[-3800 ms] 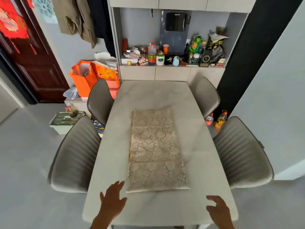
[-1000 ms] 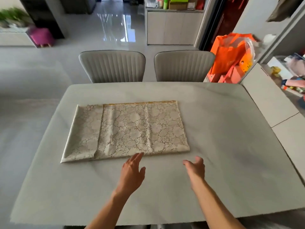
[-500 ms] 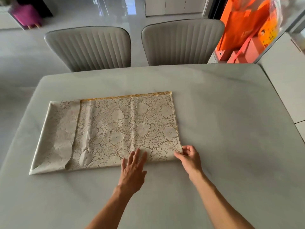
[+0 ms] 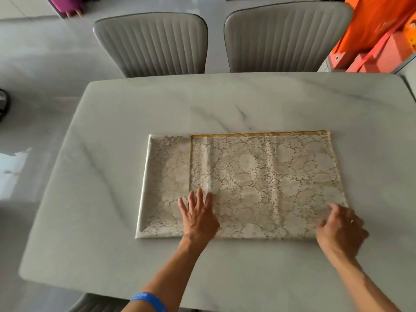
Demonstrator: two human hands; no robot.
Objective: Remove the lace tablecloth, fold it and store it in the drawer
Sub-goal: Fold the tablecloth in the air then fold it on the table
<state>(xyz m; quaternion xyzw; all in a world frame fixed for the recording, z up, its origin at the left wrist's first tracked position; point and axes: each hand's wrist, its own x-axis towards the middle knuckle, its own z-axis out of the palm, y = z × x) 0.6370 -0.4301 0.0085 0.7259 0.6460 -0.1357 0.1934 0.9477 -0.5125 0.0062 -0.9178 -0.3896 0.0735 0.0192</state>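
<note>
The cream lace tablecloth [image 4: 258,176] lies folded into a flat rectangle on the white marble table [image 4: 112,221], with a yellow trim along its far edge and a single-layer strip at its left end. My left hand [image 4: 199,218] rests flat on the cloth near its front edge, fingers spread. My right hand [image 4: 341,227] is at the cloth's front right corner, fingers curled over the corner. No drawer is in view.
Two grey ribbed chairs [image 4: 155,43] [image 4: 286,34] stand at the table's far side. Orange bags [image 4: 378,30] sit at the back right. A purple stool [image 4: 67,5] is on the glossy floor at the back left. A blue band is on my left wrist.
My left hand slid left along the cloth and lies flat on it. My right hand closed over the front right corner. The view has dipped closer to the table.
</note>
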